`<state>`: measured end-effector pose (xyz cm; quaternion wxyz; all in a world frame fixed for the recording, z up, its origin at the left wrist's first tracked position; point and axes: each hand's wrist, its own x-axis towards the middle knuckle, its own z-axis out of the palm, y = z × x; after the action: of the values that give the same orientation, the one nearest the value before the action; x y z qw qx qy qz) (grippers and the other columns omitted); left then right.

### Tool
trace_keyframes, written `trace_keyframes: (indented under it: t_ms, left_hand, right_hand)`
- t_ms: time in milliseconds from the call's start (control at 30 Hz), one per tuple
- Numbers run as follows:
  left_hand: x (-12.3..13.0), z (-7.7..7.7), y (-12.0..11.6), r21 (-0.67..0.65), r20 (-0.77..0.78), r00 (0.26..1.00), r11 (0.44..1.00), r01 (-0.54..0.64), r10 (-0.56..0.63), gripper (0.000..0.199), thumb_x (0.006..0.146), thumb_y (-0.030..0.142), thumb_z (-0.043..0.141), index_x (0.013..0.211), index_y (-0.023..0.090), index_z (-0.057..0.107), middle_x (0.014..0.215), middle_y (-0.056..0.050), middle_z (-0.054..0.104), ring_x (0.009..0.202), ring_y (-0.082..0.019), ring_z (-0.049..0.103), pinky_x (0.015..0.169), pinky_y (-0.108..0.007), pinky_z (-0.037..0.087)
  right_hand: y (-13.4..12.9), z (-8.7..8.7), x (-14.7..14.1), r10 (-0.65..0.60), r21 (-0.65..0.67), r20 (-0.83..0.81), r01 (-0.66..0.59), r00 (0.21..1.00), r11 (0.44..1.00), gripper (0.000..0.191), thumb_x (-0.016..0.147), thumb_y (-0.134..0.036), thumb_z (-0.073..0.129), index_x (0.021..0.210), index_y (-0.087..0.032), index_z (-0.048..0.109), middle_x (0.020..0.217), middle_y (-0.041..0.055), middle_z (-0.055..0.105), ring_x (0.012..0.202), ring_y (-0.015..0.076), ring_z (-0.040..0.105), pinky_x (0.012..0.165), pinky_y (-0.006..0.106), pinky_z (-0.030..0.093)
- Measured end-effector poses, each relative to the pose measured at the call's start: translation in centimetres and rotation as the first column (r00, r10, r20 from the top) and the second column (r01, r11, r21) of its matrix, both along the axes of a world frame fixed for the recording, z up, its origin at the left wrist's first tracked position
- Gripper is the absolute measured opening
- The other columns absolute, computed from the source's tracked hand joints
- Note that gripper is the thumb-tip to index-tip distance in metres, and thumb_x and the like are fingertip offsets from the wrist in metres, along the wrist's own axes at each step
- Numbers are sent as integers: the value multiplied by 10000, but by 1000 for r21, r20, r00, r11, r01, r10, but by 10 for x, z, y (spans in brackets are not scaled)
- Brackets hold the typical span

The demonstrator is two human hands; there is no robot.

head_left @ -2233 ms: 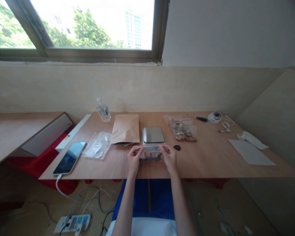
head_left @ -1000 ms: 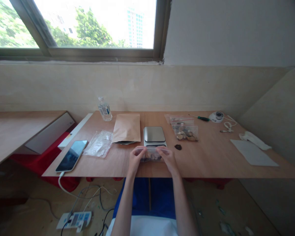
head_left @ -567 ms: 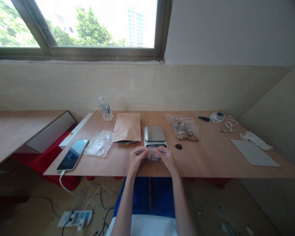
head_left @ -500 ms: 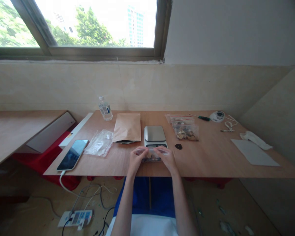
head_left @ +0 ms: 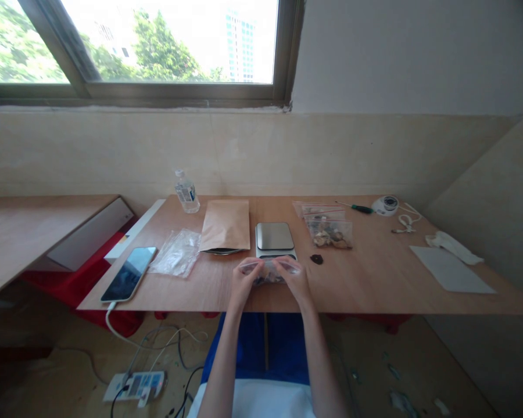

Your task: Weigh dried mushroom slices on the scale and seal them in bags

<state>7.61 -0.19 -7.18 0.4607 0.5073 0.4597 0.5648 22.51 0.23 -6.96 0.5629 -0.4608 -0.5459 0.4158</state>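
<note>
Near the table's front edge, my left hand [head_left: 245,275] and my right hand [head_left: 294,275] each pinch the top edge of a clear zip bag [head_left: 269,274]. Dark and brownish pieces lie inside the bag; their kind is too small to make out. Just behind it stands a kitchen scale [head_left: 275,237] with a bare metal plate, its front panel partly covered by the bag and fingers. A dark dried piece [head_left: 316,259] lies on the table to the right of my right hand. Further back, filled zip bags [head_left: 330,234] hold brown dried pieces.
Left of the scale lie a brown paper pouch [head_left: 226,225], clear plastic bags [head_left: 176,253] and a phone [head_left: 129,275] on a cable. A water bottle [head_left: 187,193] stands behind. To the right are a screwdriver [head_left: 361,208], a white camera [head_left: 384,205] and a paper sheet [head_left: 451,270].
Both hands have shifted very slightly up with the zip bag, still pinching its top edge. Everything else on the table lies as before.
</note>
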Motion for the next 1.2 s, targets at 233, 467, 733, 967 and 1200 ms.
trace_keyframes:
  t_ms: [233, 467, 733, 967, 1200]
  left_hand:
    - [0, -1, -1, 41, -82, 996, 998, 42, -38, 235, 727, 349, 643, 845, 153, 698, 825, -70, 690, 773, -180, 623, 712, -270, 472]
    - [4, -5, -1, 87, -138, 990, 996, -27, 39, 233, 729, 364, 635, 814, 156, 695, 832, -66, 692, 802, -177, 630, 730, -265, 474]
    - [8, 1, -4, 118, -156, 977, 985, -128, 145, 230, 751, 354, 616, 837, 154, 692, 825, -60, 696, 789, -173, 631, 726, -261, 468]
    - [7, 0, -4, 57, -74, 983, 985, -165, 169, 290, 770, 393, 585, 827, 134, 703, 775, -57, 706, 740, -180, 640, 678, -251, 476]
    - [15, 9, 0, -101, 42, 992, 988, -116, 121, 493, 802, 536, 469, 780, 102, 702, 619, -60, 674, 539, -150, 605, 483, -225, 457]
  right_hand:
    - [-1, -4, -2, 79, -59, -45, -82, 996, 995, 213, 721, -374, 649, 812, -184, 687, 804, 44, 685, 731, 185, 632, 677, 299, 513]
    - [-1, -3, -5, 31, 87, 59, -36, 998, 996, 187, 754, -363, 629, 778, -186, 684, 806, 44, 655, 799, 183, 618, 732, 301, 502]
    - [1, -3, -10, -35, 96, 65, 28, 997, 995, 194, 778, -349, 598, 802, -178, 687, 827, 53, 676, 817, 190, 624, 749, 307, 498]
    - [1, -4, -10, -57, 2, -29, 57, 998, 998, 212, 772, -359, 594, 790, -159, 662, 761, 53, 692, 710, 181, 649, 670, 291, 529]
    - [2, 5, 0, -158, -20, -39, 157, 987, 987, 281, 732, -424, 629, 824, -161, 658, 711, 55, 693, 644, 180, 642, 588, 274, 512]
